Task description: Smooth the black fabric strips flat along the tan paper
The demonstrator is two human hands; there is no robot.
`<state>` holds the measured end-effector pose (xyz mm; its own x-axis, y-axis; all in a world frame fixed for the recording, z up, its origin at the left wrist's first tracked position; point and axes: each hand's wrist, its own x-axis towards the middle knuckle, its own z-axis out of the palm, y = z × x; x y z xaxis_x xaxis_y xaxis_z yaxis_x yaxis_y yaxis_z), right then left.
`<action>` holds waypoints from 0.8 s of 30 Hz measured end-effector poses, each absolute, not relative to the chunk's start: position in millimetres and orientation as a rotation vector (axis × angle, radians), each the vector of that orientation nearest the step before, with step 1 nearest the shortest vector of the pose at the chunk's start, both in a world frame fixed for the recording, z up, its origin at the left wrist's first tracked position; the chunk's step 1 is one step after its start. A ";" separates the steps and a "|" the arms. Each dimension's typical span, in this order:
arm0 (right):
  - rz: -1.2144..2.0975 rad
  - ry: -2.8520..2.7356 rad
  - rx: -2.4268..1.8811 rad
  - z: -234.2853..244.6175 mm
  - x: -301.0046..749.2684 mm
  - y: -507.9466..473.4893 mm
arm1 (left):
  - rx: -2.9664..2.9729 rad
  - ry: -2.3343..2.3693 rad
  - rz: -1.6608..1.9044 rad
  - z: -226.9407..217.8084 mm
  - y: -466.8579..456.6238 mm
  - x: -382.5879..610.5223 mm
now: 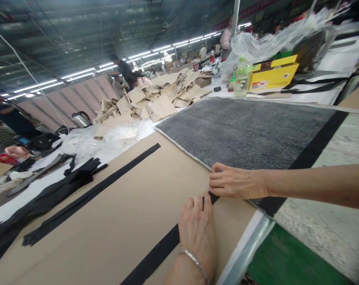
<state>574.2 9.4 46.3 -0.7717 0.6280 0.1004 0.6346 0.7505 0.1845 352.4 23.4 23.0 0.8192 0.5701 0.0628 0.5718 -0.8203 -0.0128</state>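
A wide beige sheet (132, 206) lies before me, with a black strip (155, 257) running diagonally across its near part. My left hand (198, 223), a silver bangle at its wrist, rests on this strip with bent fingers close together, pressing it near its far end. Just beyond, my right hand (234, 182) comes in from the right with curled fingers closed on the strip's end, beside the edge of a dark grey textured sheet (247, 130). Its fingertips are hidden. A second bundle of black strips (93, 194) lies farther left on the beige sheet.
Black fabric pieces (48, 198) and clear plastic (108, 136) lie along the left. Behind are heaped beige pieces (155, 97), a bottle (242, 77) and a yellow box (274, 73). Green floor (289, 257) shows past the table edge at lower right. Other people stand farther back.
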 end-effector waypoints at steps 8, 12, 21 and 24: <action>-0.240 -2.840 -1.225 50.8 584.0 -2.1 | -2.907 -0.981 -0.051 22.6 19.5 361.3; -0.239 -2.703 -1.299 55.3 580.9 -4.0 | -2.860 -0.999 -0.124 19.1 14.6 363.5; -0.150 -2.481 -1.526 43.6 530.1 -18.8 | -2.969 -1.129 -0.197 19.3 2.2 335.2; -0.218 -2.418 -1.646 35.7 538.2 -20.1 | -2.952 -1.089 -0.235 16.7 0.6 326.1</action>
